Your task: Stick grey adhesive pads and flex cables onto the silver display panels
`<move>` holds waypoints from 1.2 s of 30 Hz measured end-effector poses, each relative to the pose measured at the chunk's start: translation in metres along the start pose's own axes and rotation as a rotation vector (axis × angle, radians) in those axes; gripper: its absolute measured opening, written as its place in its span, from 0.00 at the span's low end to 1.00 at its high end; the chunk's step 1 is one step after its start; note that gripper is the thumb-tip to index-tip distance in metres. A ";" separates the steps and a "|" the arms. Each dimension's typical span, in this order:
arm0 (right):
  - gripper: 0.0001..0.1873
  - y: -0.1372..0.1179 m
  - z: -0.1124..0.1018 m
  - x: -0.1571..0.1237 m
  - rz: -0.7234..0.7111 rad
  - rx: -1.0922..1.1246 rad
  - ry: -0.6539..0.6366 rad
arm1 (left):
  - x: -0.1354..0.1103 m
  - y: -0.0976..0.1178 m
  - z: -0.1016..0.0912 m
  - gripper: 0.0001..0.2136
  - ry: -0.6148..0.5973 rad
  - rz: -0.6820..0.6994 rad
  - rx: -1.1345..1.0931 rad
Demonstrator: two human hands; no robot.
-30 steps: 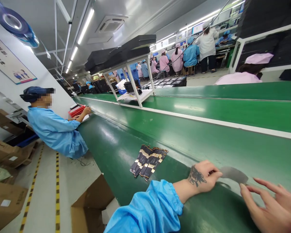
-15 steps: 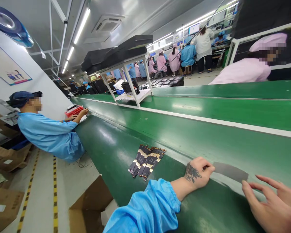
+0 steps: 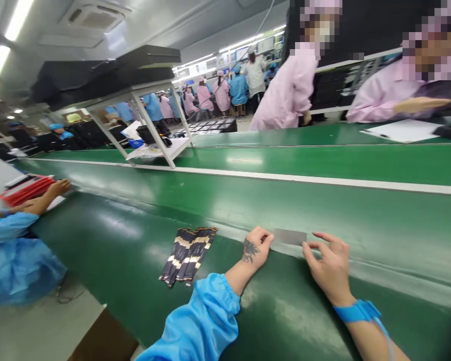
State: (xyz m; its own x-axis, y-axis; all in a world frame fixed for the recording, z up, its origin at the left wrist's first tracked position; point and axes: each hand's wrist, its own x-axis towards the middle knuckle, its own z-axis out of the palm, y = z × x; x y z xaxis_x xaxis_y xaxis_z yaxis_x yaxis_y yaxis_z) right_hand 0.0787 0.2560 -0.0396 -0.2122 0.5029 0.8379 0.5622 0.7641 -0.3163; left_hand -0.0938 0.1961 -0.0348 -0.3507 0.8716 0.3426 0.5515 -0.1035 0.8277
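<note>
A thin grey sheet (image 3: pixel 289 236) lies on the green conveyor belt (image 3: pixel 108 235), close to the belt's raised far edge. My left hand (image 3: pixel 256 246), tattooed at the wrist, curls its fingers over the sheet's left end. My right hand (image 3: pixel 328 263), with a blue strap (image 3: pixel 357 311) at its wrist, has its fingers spread and its thumb at the sheet's right end. Left of both hands, a small pile of black and gold flexible strips (image 3: pixel 186 255) rests on the belt, untouched.
A seated co-worker's blue sleeve (image 3: pixel 11 260) and a hand reach a red tray (image 3: pixel 26 190) at the left. A white shelf (image 3: pixel 158 150) spans the belts. Co-workers in pink coats (image 3: pixel 285 95) stand beyond the far belt, beside a white sheet (image 3: pixel 402 130).
The view has swung right, bringing more pink-coated co-workers in and pushing the seated one to the left edge. My right hand has closed in on the sheet, and its wrist strap now shows.
</note>
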 end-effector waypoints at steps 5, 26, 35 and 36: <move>0.11 -0.008 -0.002 -0.002 0.140 0.113 -0.059 | -0.001 -0.001 0.000 0.09 -0.022 -0.006 -0.060; 0.09 -0.005 -0.005 -0.004 0.290 0.091 -0.092 | 0.003 -0.003 0.001 0.15 -0.029 -0.069 -0.164; 0.10 -0.003 -0.003 -0.006 0.320 0.146 -0.107 | 0.002 -0.001 0.000 0.15 0.019 -0.083 -0.176; 0.10 -0.003 -0.002 -0.006 0.325 0.148 -0.106 | 0.002 -0.001 0.000 0.15 0.017 -0.081 -0.175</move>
State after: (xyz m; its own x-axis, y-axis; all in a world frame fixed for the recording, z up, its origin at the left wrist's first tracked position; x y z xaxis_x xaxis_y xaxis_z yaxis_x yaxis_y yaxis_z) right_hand 0.0801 0.2494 -0.0426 -0.1275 0.7621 0.6348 0.4935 0.6039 -0.6259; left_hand -0.0949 0.1979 -0.0352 -0.4024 0.8721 0.2784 0.3813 -0.1168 0.9170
